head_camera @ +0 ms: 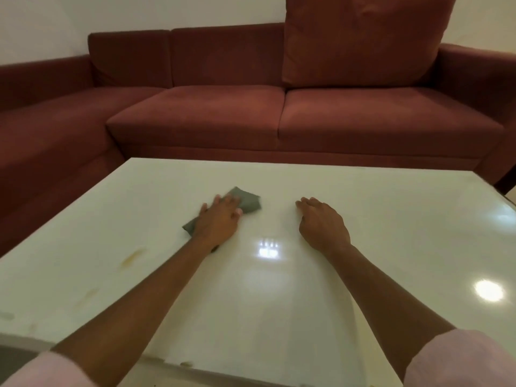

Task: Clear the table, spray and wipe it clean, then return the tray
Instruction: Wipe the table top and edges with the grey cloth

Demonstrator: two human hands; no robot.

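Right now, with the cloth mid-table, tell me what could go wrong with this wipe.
1. The yellowish stains lie near the table's left edge, away from the grey cloth; a wipe kept to the middle could miss them.
2. The left hand presses flat on only part of the cloth, so its loose corners may fold or drag.
3. The right hand rests on the glossy top and may leave smudges there.

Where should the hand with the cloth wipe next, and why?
Probably toward the near-left. The left hand presses the grey cloth flat mid-table, while yellowish smears show on the white table nearer the left edge.
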